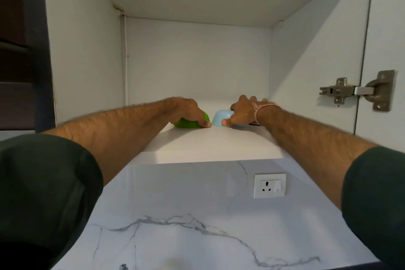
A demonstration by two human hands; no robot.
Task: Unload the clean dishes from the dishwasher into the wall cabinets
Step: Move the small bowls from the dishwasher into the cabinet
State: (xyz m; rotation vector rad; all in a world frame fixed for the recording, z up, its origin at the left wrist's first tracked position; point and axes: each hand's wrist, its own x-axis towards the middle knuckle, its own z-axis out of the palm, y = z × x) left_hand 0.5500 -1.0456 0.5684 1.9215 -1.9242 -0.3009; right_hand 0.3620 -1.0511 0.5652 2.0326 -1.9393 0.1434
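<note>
Two upturned bowls sit on the cabinet shelf [210, 144], side by side. Left hand [188, 112] is clamped over the green bowl [188, 124], right hand [243, 112] over the blue bowl [221, 116]. Below the shelf, a socket [269, 185] sits in the marble wall [186, 215].

On the cabinet shelf [210, 144], the left hand [186, 109] is covering most of a green bowl [186, 124]; beside it, the right hand [243, 112] is hiding the far side of a pale blue bowl [221, 116]. Something reddish behind the right wrist is showing too little to identify.
</note>
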